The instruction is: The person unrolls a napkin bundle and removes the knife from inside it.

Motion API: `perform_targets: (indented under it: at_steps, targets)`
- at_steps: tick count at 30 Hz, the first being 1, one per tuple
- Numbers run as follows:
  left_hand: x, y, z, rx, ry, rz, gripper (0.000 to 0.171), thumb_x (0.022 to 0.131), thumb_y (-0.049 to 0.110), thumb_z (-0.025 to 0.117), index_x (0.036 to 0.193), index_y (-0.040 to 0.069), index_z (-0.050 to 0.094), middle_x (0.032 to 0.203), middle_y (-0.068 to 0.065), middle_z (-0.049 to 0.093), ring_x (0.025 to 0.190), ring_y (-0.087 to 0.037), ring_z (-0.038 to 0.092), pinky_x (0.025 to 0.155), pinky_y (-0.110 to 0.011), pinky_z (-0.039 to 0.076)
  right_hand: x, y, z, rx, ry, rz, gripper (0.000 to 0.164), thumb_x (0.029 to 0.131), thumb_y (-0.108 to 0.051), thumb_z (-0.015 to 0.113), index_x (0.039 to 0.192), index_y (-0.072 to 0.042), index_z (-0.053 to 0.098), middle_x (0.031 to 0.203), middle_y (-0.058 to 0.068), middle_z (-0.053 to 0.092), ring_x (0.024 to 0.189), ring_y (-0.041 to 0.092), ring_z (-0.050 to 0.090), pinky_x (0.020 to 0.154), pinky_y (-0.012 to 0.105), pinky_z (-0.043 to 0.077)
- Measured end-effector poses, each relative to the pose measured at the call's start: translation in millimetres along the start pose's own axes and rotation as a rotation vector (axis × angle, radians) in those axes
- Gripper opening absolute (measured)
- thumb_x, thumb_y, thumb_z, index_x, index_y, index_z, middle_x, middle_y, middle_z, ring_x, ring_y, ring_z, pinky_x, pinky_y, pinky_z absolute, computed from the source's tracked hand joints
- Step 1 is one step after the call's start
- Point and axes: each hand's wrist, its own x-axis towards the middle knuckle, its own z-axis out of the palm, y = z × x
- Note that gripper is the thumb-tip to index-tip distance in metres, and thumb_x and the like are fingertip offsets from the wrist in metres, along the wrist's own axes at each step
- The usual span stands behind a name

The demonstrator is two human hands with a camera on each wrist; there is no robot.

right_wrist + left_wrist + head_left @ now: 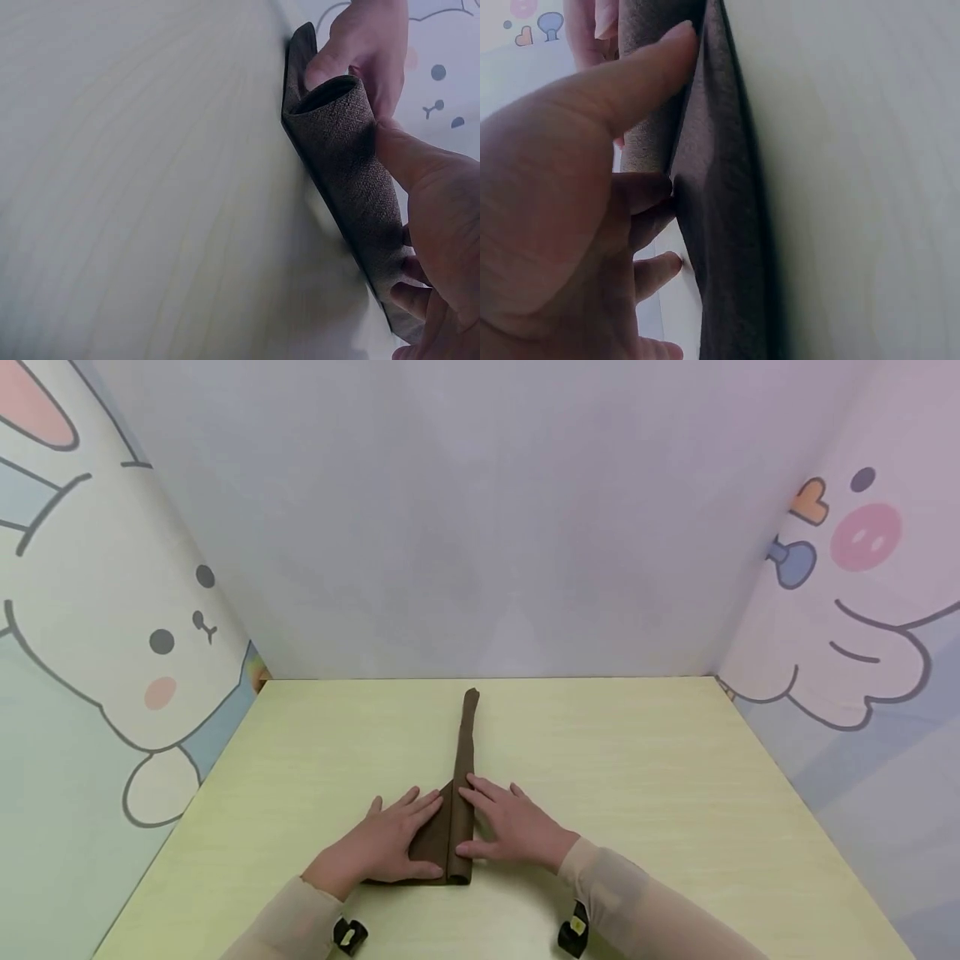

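Note:
A dark brown cloth [431, 842] lies on the table, partly rolled. Its rolled side [463, 827] points away from me, narrowing to a thin far end, and a flat triangular part spreads to the left. My left hand [386, 842] rests on the flat part, fingers extended and thumb near the roll. From the right, my right hand [517, 827] touches the roll with thumb and fingertips spread along it. In the right wrist view the hollow near end of the roll [349, 165] shows. The cloth's folded near edge [731, 225] crosses the left wrist view.
The pale wooden table [637, 760] extends around the cloth on all sides. A plain light wall [487, 527] stands behind it, with cartoon-printed walls at left and right. Black camera mounts [349, 935] sit at both wrists.

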Motion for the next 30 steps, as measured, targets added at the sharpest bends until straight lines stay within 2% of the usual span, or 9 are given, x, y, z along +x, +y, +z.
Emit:
perform_targets:
  at_steps: [5,11,19,24,30]
  targets:
    - [0.2,0.3,2.2,0.032,-0.010,-0.002,0.102,0.075,0.077,0.057,0.151,0.013,0.033,0.158,0.001,0.025,0.143,-0.031,0.023,0.096,-0.072,0.026,4.0,-5.6,-2.7,-0.001,0.006,0.013,0.086,0.086,-0.073,0.045,0.148,-0.013,0.039,0.156,0.009,0.026,0.143,0.024,0.025,0.103,0.062,0.030]
    - [0.9,-0.9,4.6,0.045,-0.014,-0.002,0.099,0.077,0.071,0.062,0.152,0.014,0.032,0.158,0.000,0.025,0.143,-0.032,0.023,0.094,-0.073,0.027,26.9,-18.8,-3.0,-0.037,0.050,0.002,0.082,0.087,-0.072,0.044,0.145,-0.014,0.043,0.156,0.010,0.027,0.144,0.028,0.021,0.103,0.064,0.028]
    - [1.3,1.0,6.8,0.033,-0.022,0.006,0.098,0.078,0.069,0.063,0.154,0.020,0.025,0.159,0.003,0.019,0.144,-0.031,0.019,0.093,-0.075,0.026,52.0,-22.1,2.6,-0.069,-0.047,-0.006,0.090,0.085,-0.076,0.041,0.149,-0.012,0.038,0.156,0.004,0.027,0.146,0.022,0.016,0.106,0.063,0.022]
    - [1.7,0.4,5.0,0.031,-0.025,0.002,0.100,0.077,0.073,0.060,0.154,0.019,0.027,0.159,0.003,0.020,0.145,-0.030,0.019,0.094,-0.075,0.025,54.2,-17.3,2.0,-0.120,-0.072,0.006,0.094,0.083,-0.078,0.041,0.149,-0.012,0.037,0.156,0.003,0.027,0.146,0.021,0.014,0.107,0.063,0.020]
    - [2.2,-1.8,4.0,0.036,-0.038,-0.017,0.105,0.074,0.082,0.052,0.153,0.019,0.028,0.159,0.004,0.021,0.145,-0.029,0.018,0.095,-0.074,0.024,49.4,-11.3,-0.4,-0.129,-0.063,-0.001,0.096,0.082,-0.079,0.041,0.150,-0.012,0.036,0.157,0.003,0.026,0.146,0.021,0.014,0.107,0.063,0.022]
